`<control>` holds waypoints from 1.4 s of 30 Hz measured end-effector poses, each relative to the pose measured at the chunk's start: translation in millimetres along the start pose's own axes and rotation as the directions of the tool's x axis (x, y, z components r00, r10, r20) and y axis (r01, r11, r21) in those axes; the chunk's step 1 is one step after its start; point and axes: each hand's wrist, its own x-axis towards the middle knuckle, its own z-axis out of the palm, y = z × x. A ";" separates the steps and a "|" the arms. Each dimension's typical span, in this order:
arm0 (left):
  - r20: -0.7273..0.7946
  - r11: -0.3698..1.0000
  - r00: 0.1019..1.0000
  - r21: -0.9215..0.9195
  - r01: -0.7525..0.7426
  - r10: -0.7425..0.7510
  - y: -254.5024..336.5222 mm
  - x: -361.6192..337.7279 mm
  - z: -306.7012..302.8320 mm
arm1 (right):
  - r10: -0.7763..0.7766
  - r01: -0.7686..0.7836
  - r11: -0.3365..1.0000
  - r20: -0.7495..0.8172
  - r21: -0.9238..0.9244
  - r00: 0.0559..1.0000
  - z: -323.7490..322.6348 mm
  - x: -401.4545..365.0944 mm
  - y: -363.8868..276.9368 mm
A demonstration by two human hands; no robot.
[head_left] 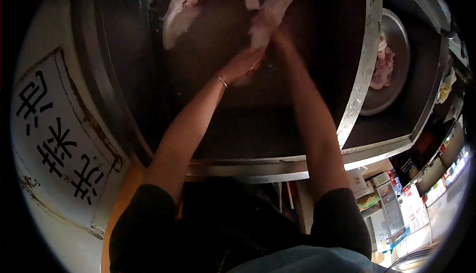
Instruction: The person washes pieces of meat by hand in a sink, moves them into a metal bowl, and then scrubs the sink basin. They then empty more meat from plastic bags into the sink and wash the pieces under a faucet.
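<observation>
A dark sink basin (238, 134) holds murky water with several pale pieces of raw meat in it. My left hand (244, 64), with a bracelet at the wrist, is closed on the lower end of a long pale meat piece (277, 8). My right hand (278, 36) is at the same piece, just right of my left; its fingers are blurred and partly hidden by the meat. Another long piece of meat (181, 18) lies at the upper left of the basin, apart from my hands.
Right of the metal divider (358, 89), a second basin holds a round metal bowl (396, 92) with pink meat (383, 67) in it. A white sign with black characters (62, 139) is at the left. The basin's front rim (248, 169) crosses beneath my forearms.
</observation>
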 end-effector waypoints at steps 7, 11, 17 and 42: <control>-0.071 0.969 0.986 0.207 -0.133 0.151 -18.7 6.4 14.9 | 0.020 -0.024 0.993 -0.036 -0.118 0.999 14.7 -52.4 -2.3; 0.065 0.842 0.919 0.379 -0.383 0.389 -40.8 -10.3 26.9 | -0.294 0.329 0.841 0.146 -0.431 0.944 -83.5 143.6 57.2; 0.219 0.875 0.945 -0.372 0.310 -0.242 -35.0 -27.1 2.2 | -0.093 0.105 0.959 -0.056 0.264 0.994 -12.0 22.5 -40.3; 0.520 0.672 0.837 -0.683 0.288 0.169 18.0 -20.8 5.1 | -0.140 0.131 0.901 -0.008 0.415 0.990 -30.3 71.5 -39.6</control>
